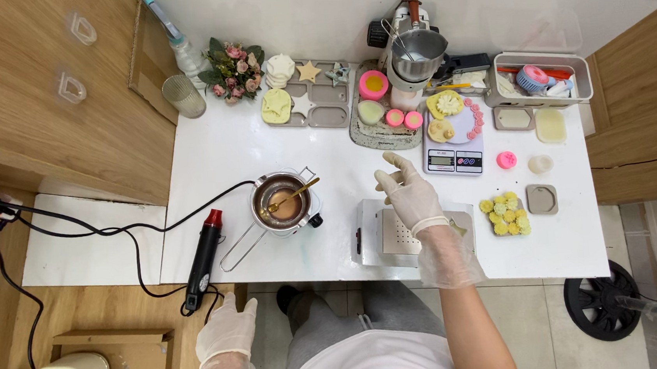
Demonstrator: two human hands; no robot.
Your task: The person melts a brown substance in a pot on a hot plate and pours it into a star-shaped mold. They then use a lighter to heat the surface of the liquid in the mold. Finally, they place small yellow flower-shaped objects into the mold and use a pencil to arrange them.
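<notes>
My right hand [409,192], in a thin white glove with a plastic sleeve, hovers open above the white table [218,177], over the far edge of a small metal hot plate [395,238]. It holds nothing. My left hand [227,328], also gloved, hangs open below the table's near edge, close to the tail of a black and red heat gun [203,257]. Left of the right hand stands a small metal melting pot [281,202] with brown liquid and a gold spoon [292,196] in it.
A digital scale [454,147] carries a plate of yellow and pink shapes. Behind are a grey mould tray [322,103], a metal pitcher [416,52], a flower bunch [235,67], a glass [183,95] and a white bin [543,78]. Yellow flower pieces [506,213] lie right.
</notes>
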